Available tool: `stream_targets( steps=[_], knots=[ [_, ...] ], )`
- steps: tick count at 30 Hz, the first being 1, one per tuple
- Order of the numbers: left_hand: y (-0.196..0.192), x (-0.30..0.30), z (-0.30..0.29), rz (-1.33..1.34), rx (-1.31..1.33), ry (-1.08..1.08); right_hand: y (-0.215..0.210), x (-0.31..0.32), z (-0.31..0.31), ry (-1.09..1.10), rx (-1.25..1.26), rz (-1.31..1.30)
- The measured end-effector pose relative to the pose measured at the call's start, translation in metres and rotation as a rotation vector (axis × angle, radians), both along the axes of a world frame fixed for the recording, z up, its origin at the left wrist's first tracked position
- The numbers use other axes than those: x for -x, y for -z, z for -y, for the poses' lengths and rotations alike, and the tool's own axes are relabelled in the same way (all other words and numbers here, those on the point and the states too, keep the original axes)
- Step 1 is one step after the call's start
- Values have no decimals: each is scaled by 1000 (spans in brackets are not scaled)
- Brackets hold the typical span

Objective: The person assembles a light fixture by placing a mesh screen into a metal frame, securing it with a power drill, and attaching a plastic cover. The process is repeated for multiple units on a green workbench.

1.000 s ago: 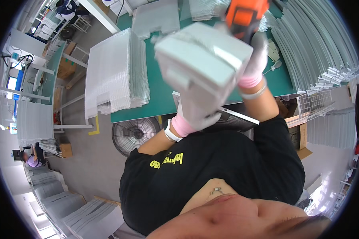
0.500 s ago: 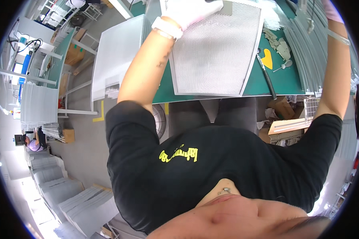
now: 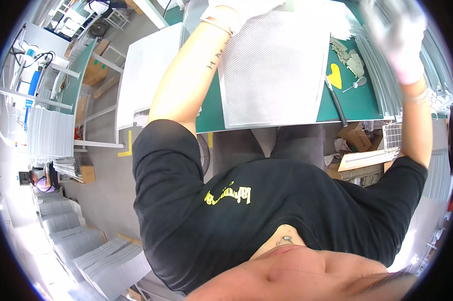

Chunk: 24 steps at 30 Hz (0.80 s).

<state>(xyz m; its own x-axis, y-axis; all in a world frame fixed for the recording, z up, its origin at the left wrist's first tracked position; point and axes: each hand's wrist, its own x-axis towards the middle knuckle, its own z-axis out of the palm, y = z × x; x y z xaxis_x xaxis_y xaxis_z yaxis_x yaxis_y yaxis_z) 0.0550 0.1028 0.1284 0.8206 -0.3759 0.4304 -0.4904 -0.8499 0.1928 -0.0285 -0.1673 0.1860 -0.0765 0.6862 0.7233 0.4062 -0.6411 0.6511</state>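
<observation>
You bend over a green worktable (image 3: 359, 103), your left hand (image 3: 246, 10) in a white glove at the far left part of a pale mesh panel (image 3: 271, 75), which lies on the tabletop straight in front of you, its near edge close to the table's edge. The upper rim of the view cuts into that hand; its fingers point rightward across the panel, and whether they grip anything you cannot tell. Your gloved right hand (image 3: 397, 35) is raised to the right of the panel, over a stack of long pale strips (image 3: 384, 95); blur hides how wide its fingers stand or whether they hold something. Between panel and strips lie a dark-handled tool (image 3: 336, 103), a yellow scraper (image 3: 335, 77), a screwdriver (image 3: 358, 83) with a pale handle and some grey-green pieces (image 3: 355, 64). Left of the panel, partly behind your forearm, rests a stack of whitish sheets (image 3: 148, 70). Below and to the right of the panel are a cardboard box (image 3: 357, 138) and a white wire rack (image 3: 392, 136).
</observation>
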Motion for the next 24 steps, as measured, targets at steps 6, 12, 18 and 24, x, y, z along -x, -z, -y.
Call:
stream_targets(
  steps=[6,12,18,24],
  knots=[
    [24,-47,-62,-254,174,-236,81,47,-27,-242,330,-659],
    [19,-35,-59,-395,202,-329,105,54,-21,-174,262,-739],
    [30,-48,-72,-366,135,-327,113,51,-13,-267,232,-871],
    [27,-25,-64,-442,-127,-457,159,43,-21,-139,33,-902]
  ],
)
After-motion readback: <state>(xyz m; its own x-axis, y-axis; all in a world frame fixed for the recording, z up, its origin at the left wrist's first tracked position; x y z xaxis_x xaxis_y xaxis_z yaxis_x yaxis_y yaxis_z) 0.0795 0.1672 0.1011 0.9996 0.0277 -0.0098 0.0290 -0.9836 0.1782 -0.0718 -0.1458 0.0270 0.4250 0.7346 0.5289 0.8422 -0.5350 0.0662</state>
